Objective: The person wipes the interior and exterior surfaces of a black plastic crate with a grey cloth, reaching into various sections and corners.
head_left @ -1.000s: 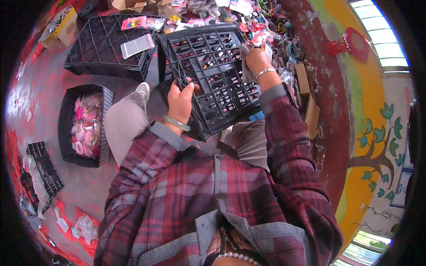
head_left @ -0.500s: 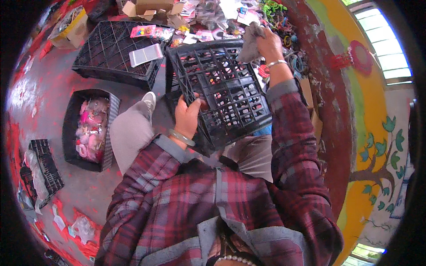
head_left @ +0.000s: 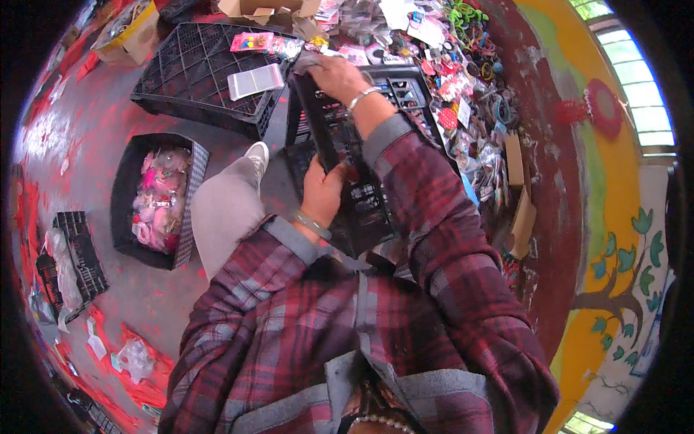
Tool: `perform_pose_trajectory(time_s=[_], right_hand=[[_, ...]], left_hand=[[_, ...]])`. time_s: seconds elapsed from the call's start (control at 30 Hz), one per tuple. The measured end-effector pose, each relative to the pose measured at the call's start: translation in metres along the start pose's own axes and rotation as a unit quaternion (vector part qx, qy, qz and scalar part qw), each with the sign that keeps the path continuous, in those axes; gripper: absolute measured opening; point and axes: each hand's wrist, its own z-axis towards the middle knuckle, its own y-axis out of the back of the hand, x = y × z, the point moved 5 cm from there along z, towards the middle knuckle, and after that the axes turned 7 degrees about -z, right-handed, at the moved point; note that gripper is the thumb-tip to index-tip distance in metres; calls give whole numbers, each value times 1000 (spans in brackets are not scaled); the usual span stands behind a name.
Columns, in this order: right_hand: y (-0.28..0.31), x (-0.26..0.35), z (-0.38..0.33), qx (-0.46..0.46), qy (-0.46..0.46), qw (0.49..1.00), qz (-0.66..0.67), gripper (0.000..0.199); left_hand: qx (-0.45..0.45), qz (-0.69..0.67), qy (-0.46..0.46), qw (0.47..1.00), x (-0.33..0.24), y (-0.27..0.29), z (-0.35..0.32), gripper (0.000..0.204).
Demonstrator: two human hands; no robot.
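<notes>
A black plastic lattice crate (head_left: 316, 119) stands tilted in front of me. My left hand (head_left: 323, 192) is closed round its near left edge, thumb on top. My right hand (head_left: 338, 78) reaches across to the crate's far left corner, closed on a grey cloth (head_left: 309, 64) that lies against the rim there. My right forearm covers much of the crate. Past the arm, a dark compartmented tray (head_left: 405, 90) with small items shows in part.
On the left are an upturned black crate (head_left: 195, 72) bearing a white pack (head_left: 256, 82), and a dark bin (head_left: 121, 210) of pink bagged goods. Piled small accessories (head_left: 463, 79) lie along the wall on the right, beside cardboard pieces (head_left: 522, 224). An open carton (head_left: 271, 10) stands at the back.
My right hand has swung left with the cloth, from the crate's far right corner to its far left one. The crate has tipped up, uncovering part of the tray behind.
</notes>
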Motion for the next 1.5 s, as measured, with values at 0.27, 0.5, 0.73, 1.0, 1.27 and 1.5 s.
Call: perform_pose_trajectory(time_s=[0.27, 0.5, 0.73, 1.0, 1.27, 1.5], right_hand=[[28, 55, -99, -70, 52, 993, 78, 30], [71, 72, -255, -20, 21, 995, 96, 37], [81, 72, -323, 41, 37, 998, -40, 42], [101, -89, -371, -152, -206, 948, -189, 39], [30, -128, -393, -180, -453, 656, 576, 29], [27, -129, -368, -176, -436, 687, 553, 31]], left_hand=[[-8, -123, -26, 992, 5, 8, 4, 21], [14, -29, -23, 999, 5, -2, 3, 35], [4, -35, -4, 999, -10, -10, -10, 41], [-7, -74, 55, 996, -11, -16, -24, 48], [250, 185, -22, 950, 23, -15, -123, 48], [253, 299, -43, 919, 51, 6, -101, 29]])
